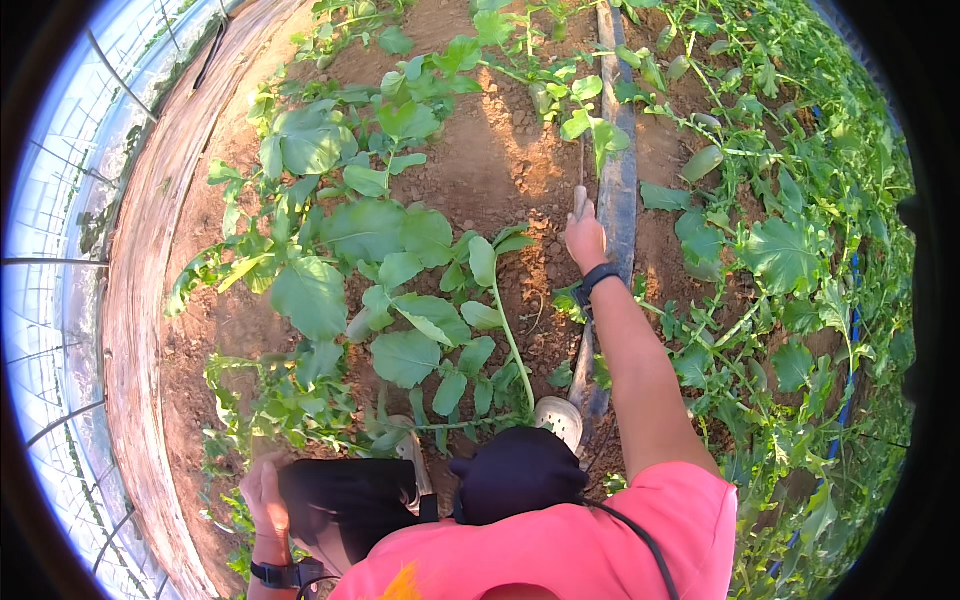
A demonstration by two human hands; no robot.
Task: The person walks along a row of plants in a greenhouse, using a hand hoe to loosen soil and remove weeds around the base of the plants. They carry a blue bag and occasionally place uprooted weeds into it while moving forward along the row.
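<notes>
My right hand (pixel 586 238) is stretched forward, gripping the handle (pixel 580 199) of a thin-bladed hand tool. Its narrow blade points away from me and passes partly behind leaves, so its exact kind is unclear. Just left of that hand lies bare, crumbly soil (pixel 517 169). My left hand (pixel 262 491) is low beside my bent knee (pixel 349 484); blur hides whether its fingers hold anything. Broad-leaved radish plants (pixel 367 229) stand before me, and one long leaf stalk (pixel 512 330) bends up near my shoe. A pale root (pixel 360 326) shows among the leaves.
A flat, dark irrigation hose (pixel 616 157) runs along the bed beside my right arm. Beyond it, dense foliage (pixel 784 255) surrounds several green radish roots (pixel 703 163). A blue line (pixel 853 322) crosses the right side. Weathered boards (pixel 139 300) edge the greenhouse's plastic wall (pixel 56 187).
</notes>
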